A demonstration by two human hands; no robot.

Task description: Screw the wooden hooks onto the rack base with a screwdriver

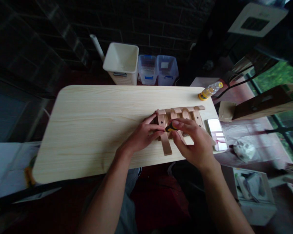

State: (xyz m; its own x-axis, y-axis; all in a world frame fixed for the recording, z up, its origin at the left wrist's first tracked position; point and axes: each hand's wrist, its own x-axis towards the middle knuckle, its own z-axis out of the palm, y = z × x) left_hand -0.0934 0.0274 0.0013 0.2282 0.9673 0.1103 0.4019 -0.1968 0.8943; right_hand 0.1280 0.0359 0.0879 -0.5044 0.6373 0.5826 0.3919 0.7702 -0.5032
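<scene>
A small wooden slatted assembly point(177, 114) with curved strips and dark screw holes lies on the right half of the table. One flat wooden strip point(166, 145) sticks out from it toward me. In my right hand point(196, 141) is a yellow-and-black screwdriver point(171, 127), pinched by the handle and pointed left and down at the assembly. My left hand point(146, 133) grips the assembly's left side, thumb and fingertips close to the screwdriver's tip. What that tip touches is hidden by the fingers.
The pale wooden table point(95, 130) stretches left. A clear container with yellow ends point(210, 91) stands at its far right corner, and a phone point(217, 135) lies at the right edge. Beyond are a white bin point(120, 58) and two clear plastic boxes point(147, 70). A cardboard box point(227, 111) is to the right.
</scene>
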